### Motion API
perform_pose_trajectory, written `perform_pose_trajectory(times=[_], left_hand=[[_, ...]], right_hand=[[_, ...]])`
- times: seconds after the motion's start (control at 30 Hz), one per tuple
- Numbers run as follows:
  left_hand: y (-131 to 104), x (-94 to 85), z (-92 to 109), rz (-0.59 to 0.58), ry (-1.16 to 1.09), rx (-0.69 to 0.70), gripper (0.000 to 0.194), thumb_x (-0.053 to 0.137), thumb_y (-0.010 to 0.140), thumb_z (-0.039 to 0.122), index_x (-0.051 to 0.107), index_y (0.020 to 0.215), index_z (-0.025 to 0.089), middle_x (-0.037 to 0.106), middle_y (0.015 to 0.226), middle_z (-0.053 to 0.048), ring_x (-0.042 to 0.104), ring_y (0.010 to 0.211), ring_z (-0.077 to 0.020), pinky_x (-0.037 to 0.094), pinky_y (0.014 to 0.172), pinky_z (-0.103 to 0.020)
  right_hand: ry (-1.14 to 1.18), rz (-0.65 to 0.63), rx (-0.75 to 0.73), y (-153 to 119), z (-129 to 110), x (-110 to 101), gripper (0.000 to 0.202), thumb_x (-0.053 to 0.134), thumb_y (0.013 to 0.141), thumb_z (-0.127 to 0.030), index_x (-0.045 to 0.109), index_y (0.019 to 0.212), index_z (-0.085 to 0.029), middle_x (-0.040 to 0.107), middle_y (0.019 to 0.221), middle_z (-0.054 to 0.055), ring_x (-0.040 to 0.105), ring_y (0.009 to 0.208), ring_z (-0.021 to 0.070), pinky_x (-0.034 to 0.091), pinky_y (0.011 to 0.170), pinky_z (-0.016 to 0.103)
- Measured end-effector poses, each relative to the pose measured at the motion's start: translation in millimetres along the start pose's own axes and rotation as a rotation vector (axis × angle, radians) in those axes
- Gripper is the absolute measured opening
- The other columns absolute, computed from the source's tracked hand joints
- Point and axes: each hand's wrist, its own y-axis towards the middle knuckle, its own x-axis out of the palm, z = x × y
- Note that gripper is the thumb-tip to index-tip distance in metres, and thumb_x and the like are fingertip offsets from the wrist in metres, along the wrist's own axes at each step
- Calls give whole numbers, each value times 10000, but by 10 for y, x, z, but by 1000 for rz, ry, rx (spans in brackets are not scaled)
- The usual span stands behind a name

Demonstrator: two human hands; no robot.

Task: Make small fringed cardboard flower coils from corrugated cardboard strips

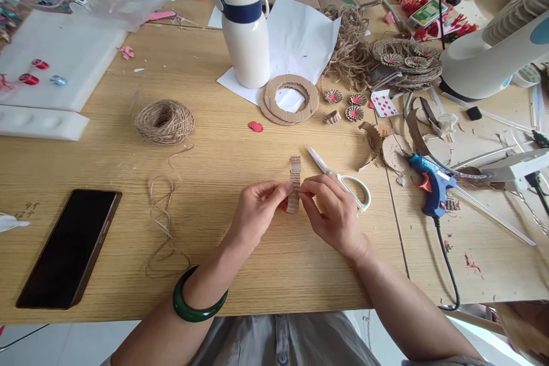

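Observation:
A short strip of corrugated cardboard (295, 168) stands upright between my hands, its ridged side showing. My left hand (261, 206) pinches it from the left side, thumb on top. From the right, the fingertips of my right hand (328, 209) close on the strip's edge. Just behind my right hand lie white-handled scissors (365, 189), blades pointing up and left, partly covered by that hand. Two small red paper discs (256, 126) rest on the table beyond. Farther right sit several cardboard rosettes (354, 113) with red centres.
Cardboard rings (315, 104) lie by a white bottle (246, 46). A twine ball (165, 121) trails loose twine on the left, near a phone (68, 249). At right are a blue glue gun (435, 191), its cord, cardboard scraps and playing cards (384, 104).

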Motion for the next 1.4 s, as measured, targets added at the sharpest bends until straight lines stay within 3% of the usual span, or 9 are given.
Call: perform_pose_trajectory(times=[0.17, 0.27, 0.6, 0.9, 0.97, 1.17, 1.4], left_hand=[[-11, -6, -17, 25, 30, 1, 312, 695, 840, 409, 673, 641, 169, 620, 606, 20, 559, 606, -110, 450, 579, -202], [-29, -10, -5, 27, 105, 55, 325, 662, 870, 400, 654, 647, 164, 607, 606, 21, 560, 603, -101, 443, 581, -191], [-41, 17, 40, 47, 203, 158, 370, 626, 903, 353, 565, 588, 167, 554, 549, 35, 520, 546, -75, 421, 549, -163], [-46, 17, 3, -13, 211, 193, 341, 602, 920, 328, 593, 621, 163, 614, 588, 12, 572, 567, -98, 462, 588, -188], [-58, 18, 0, -37, 221, 199, 335, 594, 925, 327, 599, 633, 162, 619, 607, 8, 579, 583, -102, 466, 601, -194], [-80, 12, -12, 14, 289, 189, 355, 603, 918, 371, 606, 628, 166, 561, 572, 18, 499, 536, -91, 404, 538, -203], [-63, 6, 19, 58, 303, 205, 337, 597, 922, 351, 615, 642, 165, 566, 582, 17, 508, 550, -91, 405, 554, -200]], right_hand=[[109, 36, 196, -11, 33, 7, 119, 546, 938, -113, 562, 861, -203, 612, 788, 22, 579, 711, 151, 512, 662, 311], [213, 58, 295, -22, 23, 16, 112, 555, 932, -100, 586, 898, -203, 619, 838, 18, 607, 729, 137, 536, 642, 284], [130, 44, 104, -35, -10, 58, 165, 620, 908, -83, 637, 1009, -213, 672, 922, 51, 634, 789, 154, 560, 708, 309], [-78, -6, -29, -31, 12, 60, 119, 567, 929, -87, 592, 961, -199, 684, 868, 67, 621, 792, 190, 529, 729, 346], [-96, -16, -6, -28, 4, 57, 109, 553, 930, -90, 583, 938, -195, 674, 857, 68, 611, 780, 189, 526, 729, 348], [91, 71, 280, -27, 0, 36, 137, 546, 924, -100, 565, 835, -201, 602, 780, 19, 570, 683, 135, 519, 596, 269], [123, 69, 188, -24, -34, 32, 123, 585, 918, -94, 653, 948, -193, 685, 898, 44, 639, 777, 135, 570, 685, 276]])
